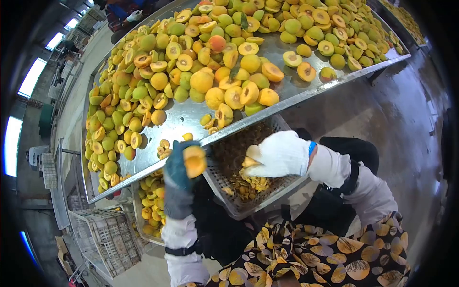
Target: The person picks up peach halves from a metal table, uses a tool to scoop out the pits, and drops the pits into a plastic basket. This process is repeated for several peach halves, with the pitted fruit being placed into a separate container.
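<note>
My left hand (179,170), in a dark glove, is closed round a halved peach (195,161) with its hollow cut face showing. It is at the near edge of a metal table (158,131). My right hand (282,155), in a white glove with a blue band at the wrist, is over a grey plastic crate (248,208). Its fingers are curled together, with something yellowish at the fingertips that I cannot make out. Brown and yellow peach scraps (256,186) lie in the crate.
Whole and halved peaches (201,81) are heaped across the table. Below its left end, a second crate holds yellow fruit (150,210). Stacked white crates (105,239) stand at the left. Another person's gloved hand (135,16) shows beyond the table.
</note>
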Motion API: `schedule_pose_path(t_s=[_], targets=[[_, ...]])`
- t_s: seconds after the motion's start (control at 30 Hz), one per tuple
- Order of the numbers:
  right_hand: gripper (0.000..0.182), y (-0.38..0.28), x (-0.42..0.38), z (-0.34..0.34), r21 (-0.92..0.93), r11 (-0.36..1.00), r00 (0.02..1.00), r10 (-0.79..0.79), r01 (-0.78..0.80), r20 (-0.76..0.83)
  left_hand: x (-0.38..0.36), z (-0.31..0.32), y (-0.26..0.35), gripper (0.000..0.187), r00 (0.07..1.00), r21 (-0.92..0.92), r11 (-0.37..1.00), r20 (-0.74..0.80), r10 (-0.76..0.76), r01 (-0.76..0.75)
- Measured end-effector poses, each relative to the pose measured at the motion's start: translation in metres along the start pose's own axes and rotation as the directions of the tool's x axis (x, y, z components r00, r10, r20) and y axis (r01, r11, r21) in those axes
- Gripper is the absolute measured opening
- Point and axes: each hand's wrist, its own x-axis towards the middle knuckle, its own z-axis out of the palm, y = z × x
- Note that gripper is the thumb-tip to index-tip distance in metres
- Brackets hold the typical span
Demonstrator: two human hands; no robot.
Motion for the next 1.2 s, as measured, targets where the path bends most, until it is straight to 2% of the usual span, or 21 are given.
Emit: schedule_pose_path(t_s=[0.03, 0.07, 0.1, 0.13, 0.2, 0.27, 0.33, 0.4, 0.47, 0.57, 0.67, 0.7, 0.73, 0.77, 0.8, 0.87, 0.93, 0.97, 1.1, 1.17, 1.2], targets=[[0.044, 0.005, -0.004, 0.008, -0.018, 0.999, 0.999, 0.026, -0.027, -0.042, -0.002, -0.026, -0.004, 0.035, 0.995, 0.038, 0.998, -0.094, -0.041, 0.044], [0.044, 0.009, -0.007, 0.016, -0.037, 0.998, 0.995, 0.056, -0.059, -0.088, 0.003, -0.080, -0.053, 0.033, 0.979, 0.429, 0.899, -0.128, 0.159, -0.090], [0.047, 0.012, -0.007, 0.020, -0.029, 0.994, 0.992, 0.101, -0.103, -0.074, 0.000, -0.082, -0.011, 0.032, 0.982, 0.871, 0.463, -0.190, 0.004, 0.166], [0.047, 0.013, -0.006, 0.021, -0.027, 0.989, 0.989, 0.142, -0.143, -0.045, -0.002, -0.069, 0.013, 0.031, 0.965, 0.928, 0.277, -0.261, 0.004, 0.250], [0.048, 0.009, 0.000, 0.020, -0.030, 0.976, 0.976, 0.216, -0.216, 0.011, 0.016, -0.049, 0.019, 0.026, 0.911, 0.978, 0.164, -0.184, 0.369, 0.131], [0.048, 0.006, 0.001, 0.021, 0.002, 0.980, 0.979, 0.198, -0.199, 0.051, 0.070, -0.016, 0.020, 0.035, 0.834, 0.954, 0.217, 0.057, 0.549, -0.208], [0.047, 0.002, 0.003, 0.018, -0.010, 0.970, 0.953, 0.241, -0.244, 0.181, 0.122, 0.027, 0.035, 0.055, 0.810, 0.904, -0.043, 0.402, 0.427, -0.426], [0.047, 0.003, 0.002, 0.020, -0.042, 0.969, 0.953, 0.247, -0.244, 0.174, 0.176, 0.053, 0.023, 0.069, 0.827, 0.820, -0.323, 0.540, 0.157, -0.473], [0.048, 0.005, -0.001, 0.021, -0.050, 0.969, 0.958, 0.245, -0.241, 0.147, 0.210, 0.057, 0.007, 0.063, 0.820, 0.799, -0.298, 0.566, 0.083, -0.522], [0.049, 0.002, -0.001, 0.010, 0.010, 0.960, 0.947, 0.275, -0.280, 0.169, 0.204, 0.059, 0.043, 0.064, 0.857, 0.854, -0.076, 0.508, -0.092, -0.514], [0.050, 0.000, 0.002, 0.000, 0.272, 0.911, 0.950, 0.312, -0.309, 0.032, 0.179, 0.035, 0.017, 0.061, 0.847, 0.849, 0.202, 0.404, 0.345, -0.488], [0.050, 0.012, 0.004, 0.009, 0.412, 0.911, 0.973, 0.108, -0.015, -0.202, 0.164, 0.030, 0.014, 0.054, 0.927, 0.599, 0.707, 0.236, 0.291, -0.375], [0.049, 0.007, 0.009, -0.004, 0.588, 0.795, 0.966, 0.247, -0.153, -0.083, 0.146, 0.024, 0.009, 0.049, 0.984, 0.140, 0.978, 0.116, 0.138, -0.153], [0.049, 0.000, 0.011, -0.023, 0.697, 0.666, 0.950, 0.304, -0.266, 0.072, 0.129, 0.023, 0.003, 0.048, 0.974, -0.286, 0.955, 0.187, 0.131, -0.074], [0.049, -0.009, 0.012, -0.037, 0.768, 0.515, 0.915, 0.331, -0.381, 0.232, 0.111, 0.026, -0.001, 0.047, 0.956, -0.653, 0.756, 0.249, 0.158, 0.045], [0.050, -0.016, 0.015, -0.035, 0.741, 0.586, 0.928, 0.348, -0.327, 0.135, 0.070, 0.048, 0.009, 0.049, 0.978, -0.678, 0.727, 0.206, 0.045, 0.110], [0.050, -0.016, 0.020, -0.017, 0.641, 0.736, 0.945, 0.324, -0.217, -0.053, 0.051, 0.063, 0.003, 0.049, 0.978, -0.719, 0.695, 0.165, 0.126, 0.032], [0.049, -0.016, 0.021, -0.001, 0.477, 0.870, 0.920, 0.281, -0.124, -0.275, 0.041, 0.070, 0.001, 0.048, 0.976, -0.738, 0.675, 0.144, 0.166, -0.006], [0.050, -0.025, 0.020, 0.017, 0.244, 0.956, 0.848, 0.261, -0.162, -0.460, 0.028, 0.093, -0.002, 0.044, 0.990, -0.692, 0.711, -0.043, 0.135, -0.128], [0.049, -0.026, 0.021, 0.016, 0.240, 0.953, 0.862, 0.273, -0.182, -0.428, 0.028, 0.096, -0.008, 0.040, 0.914, -0.196, 0.896, -0.172, 0.369, -0.398], [0.048, -0.027, 0.021, 0.016, 0.238, 0.952, 0.868, 0.279, -0.193, -0.411, 0.027, 0.098, -0.010, 0.039, 0.852, 0.091, 0.871, -0.179, 0.492, -0.484]])
